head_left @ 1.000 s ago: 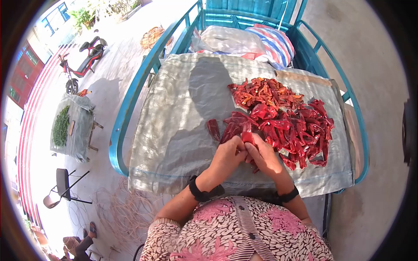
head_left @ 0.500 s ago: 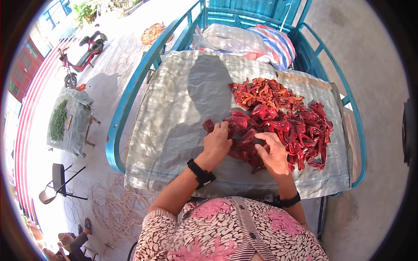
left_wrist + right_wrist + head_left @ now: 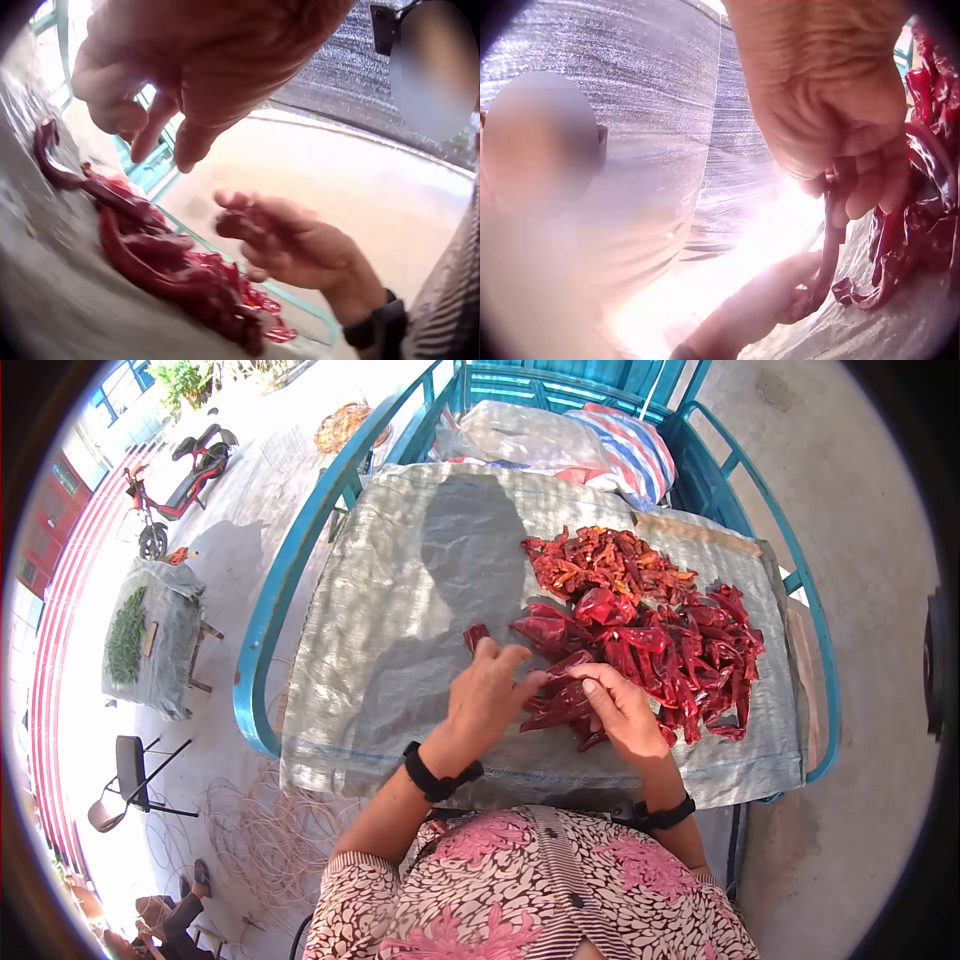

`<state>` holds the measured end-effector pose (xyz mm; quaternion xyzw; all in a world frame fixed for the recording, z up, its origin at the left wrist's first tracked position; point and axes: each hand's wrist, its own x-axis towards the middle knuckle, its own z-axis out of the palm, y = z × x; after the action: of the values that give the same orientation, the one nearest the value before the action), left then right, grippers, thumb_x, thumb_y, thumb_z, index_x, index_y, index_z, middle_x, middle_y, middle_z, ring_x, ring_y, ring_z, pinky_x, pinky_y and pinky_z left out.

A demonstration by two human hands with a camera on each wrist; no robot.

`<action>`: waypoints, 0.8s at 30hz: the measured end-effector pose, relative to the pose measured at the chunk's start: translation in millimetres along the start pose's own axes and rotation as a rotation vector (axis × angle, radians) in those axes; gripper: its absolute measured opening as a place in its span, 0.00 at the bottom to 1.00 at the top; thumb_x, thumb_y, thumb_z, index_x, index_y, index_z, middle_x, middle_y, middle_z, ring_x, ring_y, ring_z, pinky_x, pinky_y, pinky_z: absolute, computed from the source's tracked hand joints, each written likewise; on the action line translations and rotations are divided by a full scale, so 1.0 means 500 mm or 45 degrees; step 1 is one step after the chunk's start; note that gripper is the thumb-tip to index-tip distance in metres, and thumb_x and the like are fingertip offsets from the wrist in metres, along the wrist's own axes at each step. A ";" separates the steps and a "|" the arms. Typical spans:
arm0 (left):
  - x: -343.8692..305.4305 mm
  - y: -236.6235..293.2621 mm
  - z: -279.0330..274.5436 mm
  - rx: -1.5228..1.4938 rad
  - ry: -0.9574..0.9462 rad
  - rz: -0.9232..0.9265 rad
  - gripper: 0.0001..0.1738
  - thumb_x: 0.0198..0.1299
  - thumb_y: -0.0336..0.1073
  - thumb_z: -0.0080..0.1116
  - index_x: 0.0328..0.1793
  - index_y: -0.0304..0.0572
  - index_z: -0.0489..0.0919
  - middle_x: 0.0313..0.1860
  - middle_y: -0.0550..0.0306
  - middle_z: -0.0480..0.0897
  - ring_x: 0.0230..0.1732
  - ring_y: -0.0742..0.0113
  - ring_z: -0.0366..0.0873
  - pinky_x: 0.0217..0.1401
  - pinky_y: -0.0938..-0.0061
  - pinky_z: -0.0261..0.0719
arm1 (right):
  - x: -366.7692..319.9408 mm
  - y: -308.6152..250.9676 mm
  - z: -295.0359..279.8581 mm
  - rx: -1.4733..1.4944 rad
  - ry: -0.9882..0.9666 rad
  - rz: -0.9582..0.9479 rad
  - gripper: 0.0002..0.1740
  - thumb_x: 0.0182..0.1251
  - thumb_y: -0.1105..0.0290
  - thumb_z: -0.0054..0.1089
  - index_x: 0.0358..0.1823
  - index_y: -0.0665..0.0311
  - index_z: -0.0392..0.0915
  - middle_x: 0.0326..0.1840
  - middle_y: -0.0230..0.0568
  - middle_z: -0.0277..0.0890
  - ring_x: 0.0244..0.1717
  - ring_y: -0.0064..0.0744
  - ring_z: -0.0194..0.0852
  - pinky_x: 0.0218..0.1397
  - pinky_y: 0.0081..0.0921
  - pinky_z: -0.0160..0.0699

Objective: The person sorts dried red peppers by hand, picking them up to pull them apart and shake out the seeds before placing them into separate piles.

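My right hand [image 3: 622, 715] pinches a dark red dried chili pepper [image 3: 829, 251] between thumb and fingertips; its strip hangs down from them in the right wrist view. Facing it, my left hand [image 3: 485, 700] hovers over the near left edge of the peppers, thumb and forefinger apart with nothing between them in the left wrist view. A loose group of whole peppers [image 3: 550, 630] lies under and just beyond both hands. One single pepper [image 3: 475, 636] sits apart at the left. To the right spreads a larger heap of glossy red peppers [image 3: 690, 670].
Behind the heap is a pile of smaller, orange-red pepper pieces [image 3: 605, 565]. Everything rests on a grey woven sheet [image 3: 350, 630] over a cart with blue rails [image 3: 262, 660]. Plastic sacks [image 3: 540, 435] fill its back. A chair [image 3: 130, 770] and a scooter [image 3: 190, 490] stand at left.
The hands were together around a pepper, then parted and reached down into the pile. Now my left hand has drawn back slightly toward me, and my right hand stays beside the heap, pinching a pepper.
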<state>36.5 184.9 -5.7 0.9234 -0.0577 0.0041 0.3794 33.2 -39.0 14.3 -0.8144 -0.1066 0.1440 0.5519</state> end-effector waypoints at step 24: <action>-0.032 -0.045 0.029 -0.854 0.042 0.042 0.10 0.67 0.18 0.59 0.52 0.35 0.79 0.49 0.59 0.82 0.50 0.73 0.83 0.51 0.77 0.81 | 0.069 0.040 0.024 -0.287 0.161 -0.491 0.18 0.72 0.70 0.64 0.61 0.65 0.78 0.55 0.49 0.78 0.44 0.40 0.82 0.51 0.32 0.81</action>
<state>22.6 192.2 -32.8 0.7458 -0.0648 0.0061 0.6630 61.4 -24.5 -12.3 -0.8429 -0.2410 -0.0281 0.4803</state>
